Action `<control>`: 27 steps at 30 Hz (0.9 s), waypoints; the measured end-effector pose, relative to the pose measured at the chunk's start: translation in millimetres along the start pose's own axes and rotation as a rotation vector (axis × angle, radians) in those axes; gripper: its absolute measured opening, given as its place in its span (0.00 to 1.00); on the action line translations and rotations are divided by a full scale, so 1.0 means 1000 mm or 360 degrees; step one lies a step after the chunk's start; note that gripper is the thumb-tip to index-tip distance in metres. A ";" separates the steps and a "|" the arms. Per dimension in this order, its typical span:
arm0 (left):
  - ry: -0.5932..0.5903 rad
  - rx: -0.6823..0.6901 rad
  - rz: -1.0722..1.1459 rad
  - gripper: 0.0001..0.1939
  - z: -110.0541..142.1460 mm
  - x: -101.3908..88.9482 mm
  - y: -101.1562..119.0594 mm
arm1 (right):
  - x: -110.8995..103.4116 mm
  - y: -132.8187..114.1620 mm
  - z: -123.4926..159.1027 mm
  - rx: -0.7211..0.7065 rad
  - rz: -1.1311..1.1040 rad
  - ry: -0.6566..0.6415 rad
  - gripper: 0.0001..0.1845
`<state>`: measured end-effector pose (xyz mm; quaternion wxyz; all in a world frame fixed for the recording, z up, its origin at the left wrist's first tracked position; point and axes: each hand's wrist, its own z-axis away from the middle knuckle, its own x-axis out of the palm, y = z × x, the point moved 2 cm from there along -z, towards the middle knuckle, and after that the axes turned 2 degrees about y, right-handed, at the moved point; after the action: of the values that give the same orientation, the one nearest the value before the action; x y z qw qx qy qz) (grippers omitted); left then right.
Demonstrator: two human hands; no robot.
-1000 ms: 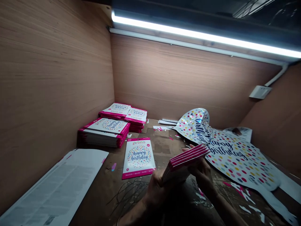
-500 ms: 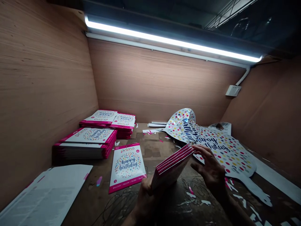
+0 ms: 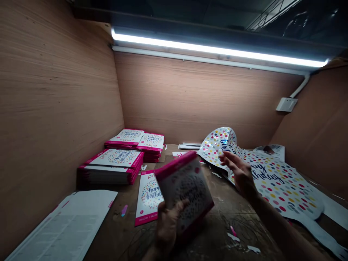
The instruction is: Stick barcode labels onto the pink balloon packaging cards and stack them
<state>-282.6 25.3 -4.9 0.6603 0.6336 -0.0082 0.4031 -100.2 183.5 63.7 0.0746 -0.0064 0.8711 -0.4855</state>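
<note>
My left hand (image 3: 167, 228) grips a small bundle of balloon packets (image 3: 185, 192) with pink edges, tilted with its printed face toward me and slightly blurred. My right hand (image 3: 237, 174) is raised to the right of the bundle, fingers apart and holding nothing, just over a large foil balloon (image 3: 282, 188). That balloon has coloured dots and "happy birthday" lettering, and its near end curls up. A single prima packet (image 3: 148, 199) lies flat on the wooden table, partly hidden behind the bundle.
Stacks of pink-edged packets (image 3: 111, 163) stand against the left and back walls. A white printed sheet (image 3: 67, 228) lies at the front left. Pink and white scraps and thin dark threads (image 3: 239, 232) litter the table (image 3: 217, 203). Plywood walls and a lit tube light (image 3: 217, 50) enclose the space.
The bundle has turned from edge-on to face-on and moved up and left. My right hand has come off it and moved right, leaving a gap between them.
</note>
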 end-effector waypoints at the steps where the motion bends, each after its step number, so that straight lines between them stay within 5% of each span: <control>1: 0.0195 -0.0035 0.0146 0.15 -0.005 -0.004 0.004 | 0.011 0.012 -0.021 -0.0034 0.0350 -0.0135 0.20; 4: 0.0566 -0.0119 0.0382 0.21 -0.018 -0.014 0.015 | 0.052 0.056 -0.077 -0.0074 0.0701 -0.0357 0.13; 7: 0.0638 -0.0272 0.0430 0.17 -0.022 -0.018 0.018 | 0.096 0.096 -0.107 -0.0142 0.0980 -0.0608 0.09; 14: 0.0752 -0.0384 0.0305 0.18 -0.020 -0.018 0.011 | 0.174 0.146 -0.103 -0.0452 0.1322 -0.1138 0.18; 19: 0.0787 -0.0379 0.0339 0.21 -0.018 -0.018 0.016 | 0.188 0.149 -0.078 -0.0579 0.1464 -0.1225 0.16; 27: 0.0737 -0.0109 0.0388 0.23 -0.017 -0.022 0.041 | 0.158 0.104 -0.008 -0.0770 0.1506 -0.1266 0.15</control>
<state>-328.2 22.5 14.7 0.6123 0.4960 0.0532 0.6134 -251.5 232.4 -40.1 0.5919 0.1815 0.7705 -0.1517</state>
